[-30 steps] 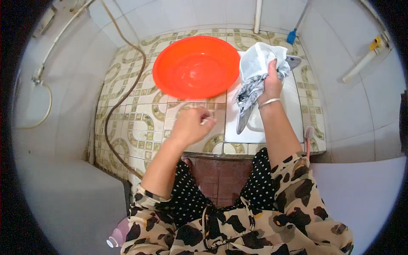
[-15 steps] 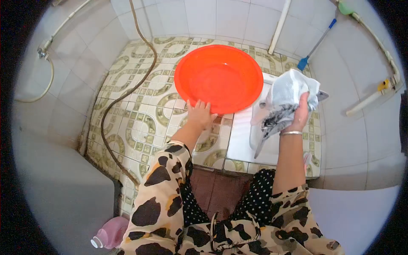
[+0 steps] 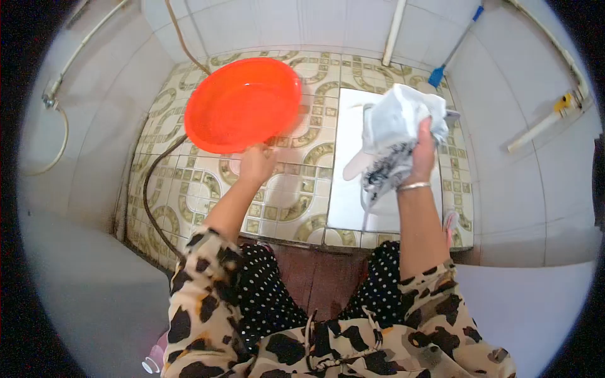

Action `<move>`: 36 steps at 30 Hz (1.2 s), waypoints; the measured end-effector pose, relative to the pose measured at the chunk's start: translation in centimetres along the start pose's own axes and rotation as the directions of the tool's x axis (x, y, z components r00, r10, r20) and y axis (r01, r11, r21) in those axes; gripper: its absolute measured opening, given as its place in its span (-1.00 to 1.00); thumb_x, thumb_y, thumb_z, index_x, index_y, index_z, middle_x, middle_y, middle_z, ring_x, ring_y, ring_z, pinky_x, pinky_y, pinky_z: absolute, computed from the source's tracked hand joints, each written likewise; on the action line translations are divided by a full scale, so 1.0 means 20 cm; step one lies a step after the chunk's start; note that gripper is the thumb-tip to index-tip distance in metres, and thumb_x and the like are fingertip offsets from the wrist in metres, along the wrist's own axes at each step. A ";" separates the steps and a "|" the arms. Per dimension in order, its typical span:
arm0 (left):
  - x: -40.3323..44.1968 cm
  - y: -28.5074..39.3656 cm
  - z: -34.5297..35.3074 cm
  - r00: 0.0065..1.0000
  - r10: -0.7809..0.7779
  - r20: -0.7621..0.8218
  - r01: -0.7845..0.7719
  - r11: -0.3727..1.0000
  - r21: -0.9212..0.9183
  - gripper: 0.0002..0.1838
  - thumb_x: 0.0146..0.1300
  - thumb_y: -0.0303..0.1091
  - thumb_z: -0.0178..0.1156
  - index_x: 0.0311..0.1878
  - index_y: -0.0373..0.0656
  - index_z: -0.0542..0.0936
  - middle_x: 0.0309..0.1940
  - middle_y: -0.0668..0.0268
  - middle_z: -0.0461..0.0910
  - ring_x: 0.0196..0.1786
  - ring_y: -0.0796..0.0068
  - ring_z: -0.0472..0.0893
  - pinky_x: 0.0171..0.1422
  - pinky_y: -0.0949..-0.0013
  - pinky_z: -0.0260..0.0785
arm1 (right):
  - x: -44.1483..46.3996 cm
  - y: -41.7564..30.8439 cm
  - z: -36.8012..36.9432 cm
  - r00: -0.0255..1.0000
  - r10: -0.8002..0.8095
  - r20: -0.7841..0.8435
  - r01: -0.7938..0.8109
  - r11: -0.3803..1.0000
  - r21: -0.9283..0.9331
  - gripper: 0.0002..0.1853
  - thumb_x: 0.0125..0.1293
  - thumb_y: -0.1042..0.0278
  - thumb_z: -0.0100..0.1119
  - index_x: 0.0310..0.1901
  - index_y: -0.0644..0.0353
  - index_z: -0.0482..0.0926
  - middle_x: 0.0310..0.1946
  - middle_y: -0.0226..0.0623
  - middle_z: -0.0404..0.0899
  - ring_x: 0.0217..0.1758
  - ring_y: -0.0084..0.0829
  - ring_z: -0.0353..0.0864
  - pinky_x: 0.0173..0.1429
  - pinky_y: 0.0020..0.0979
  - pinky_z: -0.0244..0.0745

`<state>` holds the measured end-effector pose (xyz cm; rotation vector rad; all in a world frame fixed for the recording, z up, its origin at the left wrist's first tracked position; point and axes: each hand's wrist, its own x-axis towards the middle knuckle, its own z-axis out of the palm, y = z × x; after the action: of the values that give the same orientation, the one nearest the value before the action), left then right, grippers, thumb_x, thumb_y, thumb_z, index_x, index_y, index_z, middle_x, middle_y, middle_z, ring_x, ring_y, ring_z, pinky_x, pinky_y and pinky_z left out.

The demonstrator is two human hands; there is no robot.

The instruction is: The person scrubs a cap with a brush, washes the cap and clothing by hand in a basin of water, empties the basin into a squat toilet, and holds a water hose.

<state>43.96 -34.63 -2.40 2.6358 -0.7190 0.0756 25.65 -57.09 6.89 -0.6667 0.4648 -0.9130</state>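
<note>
White-and-grey crumpled fabric (image 3: 400, 129) sits clasped beneath the right hand's (image 3: 424, 154) thumb, right of a round red plastic basin (image 3: 244, 107); left hand (image 3: 257, 165) reaches its near rim, fingers curled, grip unclear.

No readable text, brand, number or sign. Dark marks on the cloth (image 3: 400, 120) might be a print, but they are creased and blurred, and no letters can be made out. The red basin (image 3: 242, 104) shows no legible label or number. The pink bottle (image 3: 157, 354) at the lower left edge is mostly cut off; any label on it cannot be read. Nothing legible on the blue-ended brush (image 3: 436, 77) or the wall pipe (image 3: 535, 131) either.
</note>
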 end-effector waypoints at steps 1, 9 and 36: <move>-0.01 0.09 -0.07 0.980 0.063 0.190 0.008 0.936 -0.351 -0.66 0.03 -0.06 0.12 -0.38 -0.19 0.55 -0.47 0.22 0.54 -0.35 0.36 0.52 -0.28 0.28 0.35 | 0.02 0.03 0.00 0.999 -0.015 -0.042 0.014 1.000 -0.026 -0.52 0.20 0.04 -0.05 0.02 0.26 0.33 -0.08 -0.22 0.44 -0.07 -0.30 0.46 0.01 -0.31 0.38; -0.51 0.78 -0.18 0.551 0.468 0.691 0.781 0.003 -0.625 -0.36 0.13 0.14 -0.05 0.00 -0.31 0.36 -0.06 0.12 0.43 -0.01 0.28 0.44 0.11 0.24 0.24 | -0.13 0.09 0.17 0.977 -0.215 -0.001 0.213 0.968 -0.135 -0.55 0.16 0.19 0.06 0.00 0.31 0.34 -0.10 -0.34 0.41 -0.13 -0.47 0.42 -0.08 -0.45 0.33; -0.32 0.63 -0.29 0.897 0.105 0.429 0.342 -0.779 -0.526 -0.56 -0.04 -0.42 0.21 -0.03 -0.24 0.39 -0.11 0.23 0.45 -0.05 0.36 0.42 0.09 0.30 0.25 | -0.35 0.31 0.25 0.928 0.168 0.334 -0.187 0.982 0.026 -0.51 0.28 0.04 -0.32 0.12 0.20 0.21 0.05 -0.23 0.33 0.09 -0.26 0.34 0.14 -0.25 0.26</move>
<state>32.43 -39.22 6.59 0.3256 0.1062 -0.7892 28.56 -46.98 6.80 -0.6976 0.1933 -0.6243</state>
